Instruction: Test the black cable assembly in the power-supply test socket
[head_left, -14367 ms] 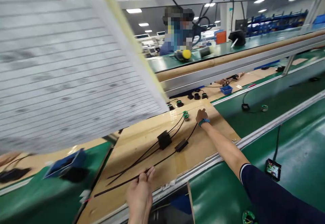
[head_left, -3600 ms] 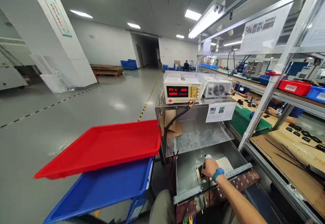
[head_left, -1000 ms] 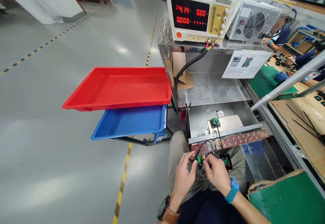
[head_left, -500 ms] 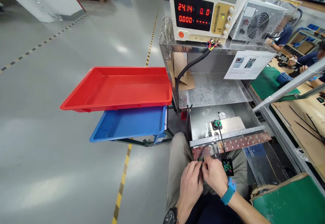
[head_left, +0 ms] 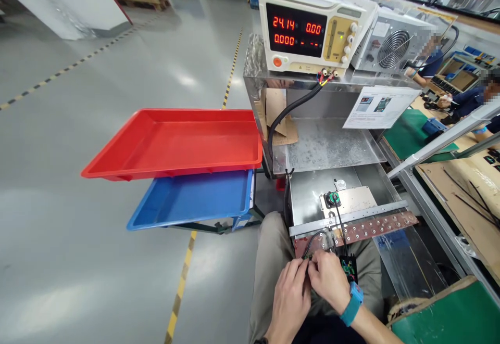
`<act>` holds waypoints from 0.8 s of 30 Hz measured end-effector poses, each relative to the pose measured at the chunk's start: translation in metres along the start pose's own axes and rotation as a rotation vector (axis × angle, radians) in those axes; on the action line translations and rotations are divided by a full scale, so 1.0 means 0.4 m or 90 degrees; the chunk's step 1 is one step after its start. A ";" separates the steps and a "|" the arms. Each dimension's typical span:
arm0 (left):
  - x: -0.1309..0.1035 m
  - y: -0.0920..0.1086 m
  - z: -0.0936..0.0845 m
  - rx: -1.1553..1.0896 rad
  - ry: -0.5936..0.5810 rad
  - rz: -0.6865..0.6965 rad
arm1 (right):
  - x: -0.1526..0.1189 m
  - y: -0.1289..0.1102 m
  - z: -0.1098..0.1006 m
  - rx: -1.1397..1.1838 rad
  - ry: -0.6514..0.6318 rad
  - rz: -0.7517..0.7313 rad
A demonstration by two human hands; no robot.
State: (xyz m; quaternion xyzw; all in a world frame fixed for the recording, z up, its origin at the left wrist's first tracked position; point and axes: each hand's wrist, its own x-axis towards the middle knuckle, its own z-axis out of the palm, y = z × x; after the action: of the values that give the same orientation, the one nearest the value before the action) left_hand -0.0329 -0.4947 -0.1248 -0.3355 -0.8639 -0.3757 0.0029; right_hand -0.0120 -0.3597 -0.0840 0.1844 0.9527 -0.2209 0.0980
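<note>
- Low in the frame, a little right of centre, the left hand [head_left: 289,297] and the right hand [head_left: 327,287] meet fingertip to fingertip over the person's lap, both pinching a small connector [head_left: 308,267] that is mostly hidden between them; working that close keeps the tiny part steady.
- Just right of the right hand's knuckles hangs a small black module [head_left: 347,267] with a green board showing. The right hand touches or nearly touches it; which, I cannot tell.
- A thin black wire [head_left: 339,224] runs up from the module to a round green-centred socket [head_left: 332,198] on a pale plate in the metal tray [head_left: 308,193] at centre right, so the module stays tethered to the fixture.
- A brown terminal strip [head_left: 375,225] crosses the tray's front edge, just above the hands.
- At upper centre a bench power supply [head_left: 308,26] faces the person, its red digits readable from the seat.
- Left of centre, a red tray [head_left: 175,143] sits stacked over a blue tray [head_left: 187,198], within arm's reach.
</note>
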 end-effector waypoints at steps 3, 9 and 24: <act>0.001 -0.006 0.002 0.008 0.020 0.019 | -0.001 -0.001 0.006 0.000 0.004 0.006; -0.001 -0.038 0.018 0.038 0.052 0.070 | -0.001 -0.002 0.015 0.015 0.015 0.016; -0.047 -0.136 0.127 0.045 0.094 0.094 | 0.002 -0.011 0.010 0.012 -0.003 0.035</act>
State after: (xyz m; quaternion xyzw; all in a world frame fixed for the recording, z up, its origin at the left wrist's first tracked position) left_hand -0.0373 -0.4993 -0.2013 -0.3693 -0.8469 -0.3677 0.1060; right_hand -0.0143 -0.3650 -0.0860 0.2107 0.9449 -0.2278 0.1043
